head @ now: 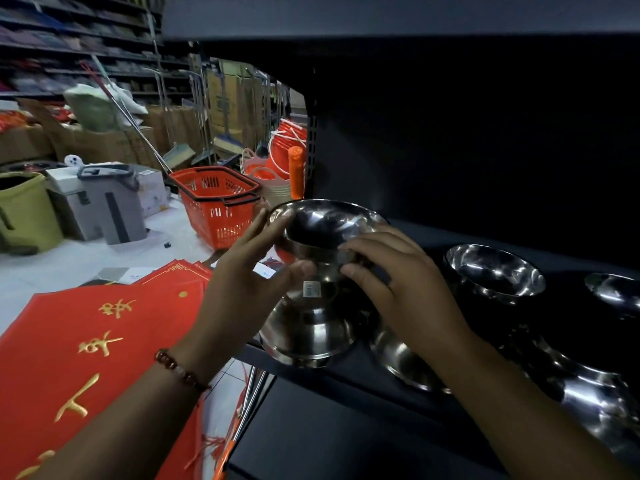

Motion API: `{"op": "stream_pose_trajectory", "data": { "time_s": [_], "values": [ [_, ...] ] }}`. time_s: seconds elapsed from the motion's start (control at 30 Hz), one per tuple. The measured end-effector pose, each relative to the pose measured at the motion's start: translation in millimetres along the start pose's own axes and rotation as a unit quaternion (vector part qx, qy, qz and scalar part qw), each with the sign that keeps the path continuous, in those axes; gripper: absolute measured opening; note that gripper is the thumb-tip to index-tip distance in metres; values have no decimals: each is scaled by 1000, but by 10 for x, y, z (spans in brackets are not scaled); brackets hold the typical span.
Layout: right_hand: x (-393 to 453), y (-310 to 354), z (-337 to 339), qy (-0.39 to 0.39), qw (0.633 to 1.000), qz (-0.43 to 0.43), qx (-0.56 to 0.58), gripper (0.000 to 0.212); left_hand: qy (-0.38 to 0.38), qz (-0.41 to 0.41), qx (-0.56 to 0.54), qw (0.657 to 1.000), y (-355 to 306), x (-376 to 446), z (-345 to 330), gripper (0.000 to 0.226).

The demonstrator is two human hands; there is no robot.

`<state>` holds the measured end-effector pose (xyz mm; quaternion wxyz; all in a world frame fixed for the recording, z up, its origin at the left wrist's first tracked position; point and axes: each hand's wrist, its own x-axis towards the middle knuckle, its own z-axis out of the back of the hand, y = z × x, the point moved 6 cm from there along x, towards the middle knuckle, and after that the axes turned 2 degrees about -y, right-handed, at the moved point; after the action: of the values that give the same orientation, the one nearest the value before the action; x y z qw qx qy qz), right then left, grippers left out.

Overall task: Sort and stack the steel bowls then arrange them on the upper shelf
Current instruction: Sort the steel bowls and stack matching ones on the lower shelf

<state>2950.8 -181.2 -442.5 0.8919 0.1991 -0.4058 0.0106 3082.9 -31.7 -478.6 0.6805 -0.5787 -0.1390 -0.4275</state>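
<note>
Left hand (242, 275) and right hand (398, 282) each grip one side of an upright steel bowl (325, 226), fingers curled round it. It sits atop an inverted bowl (308, 327) at the dark shelf (346, 382) edge. More bowls (495, 271) stand rightward. Red basket (218, 202) on floor, left.

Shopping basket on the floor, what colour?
Red-orange shopping basket with black rim and handles; head view.
</note>
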Motion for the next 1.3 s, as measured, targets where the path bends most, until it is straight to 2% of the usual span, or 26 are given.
{"op": "stream_pose_trajectory", "data": {
  "time_s": [0.17,0.3,0.5,0.67,0.8,0.9,1.03,1.17,1.3],
  "values": [
    [304,-316,-139,7,1000,-3,-28,20,-13,-11,81,997,175,300,-143,60],
    [465,-583,-307,41,998,-28,-47,18,22,-29,100,994,364,525,-304,49],
    [581,-928,-503,68,994,-67,-58,14,72,-15,153,986,580,737,-445,46],
    [507,-1112,-661,119,988,-88,-45,23,121,7,192,974,721,718,-543,42],
    [443,-1176,-718,144,982,-87,-85,29,157,25,222,962,773,680,-591,45],
    [444,-1148,-748,179,973,-99,-108,37,193,20,277,941,757,670,-583,48],
    [398,-973,-732,249,941,-80,-214,50,219,-32,378,899,513,556,-514,54],
    [81,-613,-647,251,941,-88,-209,55,227,-77,409,880,184,96,-458,56],
    [-329,-271,-697,274,933,-114,-201,59,253,-27,407,877,164,-315,-421,81]
  ]
}}
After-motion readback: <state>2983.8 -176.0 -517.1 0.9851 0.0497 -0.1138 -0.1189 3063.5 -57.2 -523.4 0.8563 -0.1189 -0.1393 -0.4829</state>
